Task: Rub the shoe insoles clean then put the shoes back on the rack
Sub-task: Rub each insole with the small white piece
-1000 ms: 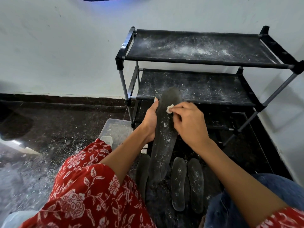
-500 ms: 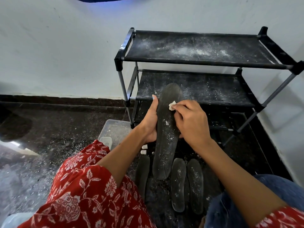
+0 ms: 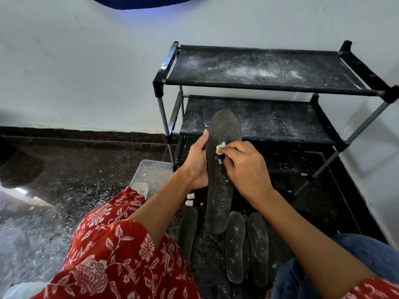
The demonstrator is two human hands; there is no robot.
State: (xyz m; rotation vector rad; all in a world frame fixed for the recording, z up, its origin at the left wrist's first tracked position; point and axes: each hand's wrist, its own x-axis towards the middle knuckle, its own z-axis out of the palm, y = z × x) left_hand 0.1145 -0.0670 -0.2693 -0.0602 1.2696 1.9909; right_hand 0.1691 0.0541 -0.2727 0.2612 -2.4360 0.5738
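Dark grey foam insole (image 3: 220,186) is being held upright above the floor, in front of the black metal-and-fabric shoe rack (image 3: 254,87) — left hand (image 3: 197,162) is gripping its edge, right hand (image 3: 246,169) is pinching a small white crumpled wad (image 3: 220,148) against the upper part. Rubbing step is underway; likely next, working down the powder-speckled lower half. Three more dark insoles (image 3: 235,247) are lying on the floor — no shoes visible. No readable writing or brand.
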